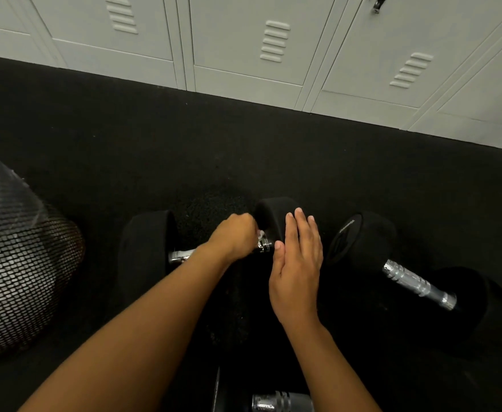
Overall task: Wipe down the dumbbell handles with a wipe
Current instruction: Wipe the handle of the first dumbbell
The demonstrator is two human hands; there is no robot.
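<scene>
A black dumbbell lies on the floor in front of me, its chrome handle (180,257) running left to right between two heads. My left hand (235,236) is closed around the right part of that handle, with a small piece of white wipe (260,233) showing at its fingers. My right hand (297,263) rests flat, fingers straight, on the dumbbell's right head (273,212). A second dumbbell with a chrome handle (416,282) lies to the right. A third handle (279,402) shows at the bottom edge.
Pale grey lockers (273,49) line the far side of the black rubber floor (154,144). A black mesh bin (15,257) stands at the left, close to the first dumbbell's left head (143,251).
</scene>
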